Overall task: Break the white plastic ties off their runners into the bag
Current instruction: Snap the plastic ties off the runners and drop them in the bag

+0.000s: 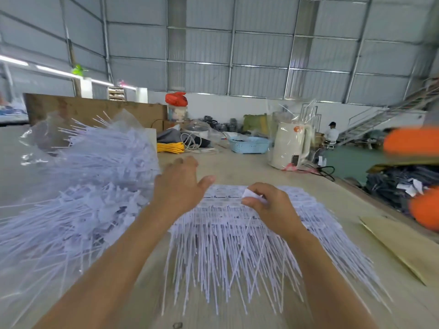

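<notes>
Left hand [181,186]: forearm reaches forward over the counter [237,172], palm down, fingers spread and nearly straight, thumb out to the right. Its grip is wide open and holds nothing; it hovers between the bag and the stack of tie sheets, with its thumb tip over the stack's far-left corner.

Right hand [268,205]: forearm comes in from the lower right, wrist bent down over the far part of the stack. Fingers curled; thumb and fingertips pinch a small white tab [249,193] at the top of the stack. Grip closed on that piece.

Task items, placed relative to the stack of tie sheets [237,245]: the stack lies flat at centre on the counter, runners at its far end, thin tails fanning toward the camera. Left of the stack sits one clear plastic bag [42,134], bulging with loose white ties [95,174] whose ends bristle out in all directions.

Surface and room: pale wooden counter; corrugated metal wall and roof on steel framing. Beyond the stack, left to right: a brown board [95,110], a yellow coiled cord [169,147], a light blue basket [249,144], a cream kettle [291,146] wrapped in clear film. Far right of the stack: a brown envelope [403,245] and blurred orange shapes [411,141]. A person [332,132] sits in the background near a metal staircase [384,117].

Count: two hands, one bag, one stack, one basket, one kettle. Ties too many to count.
</notes>
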A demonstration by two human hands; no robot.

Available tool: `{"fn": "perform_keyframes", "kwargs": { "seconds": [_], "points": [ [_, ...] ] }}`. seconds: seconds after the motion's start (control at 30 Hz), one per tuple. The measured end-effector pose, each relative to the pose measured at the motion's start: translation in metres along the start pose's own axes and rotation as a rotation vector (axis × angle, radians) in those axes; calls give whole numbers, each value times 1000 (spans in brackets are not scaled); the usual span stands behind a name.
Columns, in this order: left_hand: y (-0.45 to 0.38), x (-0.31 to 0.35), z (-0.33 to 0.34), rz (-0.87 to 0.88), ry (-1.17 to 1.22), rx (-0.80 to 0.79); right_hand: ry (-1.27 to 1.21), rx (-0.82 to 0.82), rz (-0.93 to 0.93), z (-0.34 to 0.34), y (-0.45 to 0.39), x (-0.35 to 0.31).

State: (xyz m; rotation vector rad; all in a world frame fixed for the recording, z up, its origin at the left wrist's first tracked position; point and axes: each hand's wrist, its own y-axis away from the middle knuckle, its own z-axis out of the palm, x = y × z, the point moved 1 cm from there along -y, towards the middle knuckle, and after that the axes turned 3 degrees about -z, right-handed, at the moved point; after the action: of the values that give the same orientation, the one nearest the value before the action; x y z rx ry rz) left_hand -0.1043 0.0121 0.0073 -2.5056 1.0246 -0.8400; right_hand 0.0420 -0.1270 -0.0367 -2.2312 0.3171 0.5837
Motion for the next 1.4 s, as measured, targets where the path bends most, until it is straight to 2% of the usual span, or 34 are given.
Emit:
{"fn": "perform_keyframes", "kwargs": {
  "seconds": [0.07,0.17,0.23,0.27,0.37,0.5,0.67,1.03,1.27,1.4],
  "points": [
    [9,29,24,61,414,-222,-47,-12,26,1,0,-1],
    [21,49,60,36,779,-492,-95,-33,22,1,1,2],
    [24,46,79,-57,1028,-495,-116,-48,59,2,2,5],
    [24,43,85,-81,1058,-441,-111,-65,74,3,3,5],
    [23,31,90,-104,1062,-291,-22,-64,87,7,1,9],
    [29,28,87,-50,1102,-278,107,-134,80,6,1,8],
    [34,32,88,-11,1129,-252,65,-202,75,8,1,4],
    [26,33,85,48,931,-147,151,-209,9,5,3,-3],
    [21,30,78,119,769,-225,348,-270,-30,4,5,-3],
    [16,22,70,38,998,-433,321,-268,-57,4,4,-5]
  ]
}}
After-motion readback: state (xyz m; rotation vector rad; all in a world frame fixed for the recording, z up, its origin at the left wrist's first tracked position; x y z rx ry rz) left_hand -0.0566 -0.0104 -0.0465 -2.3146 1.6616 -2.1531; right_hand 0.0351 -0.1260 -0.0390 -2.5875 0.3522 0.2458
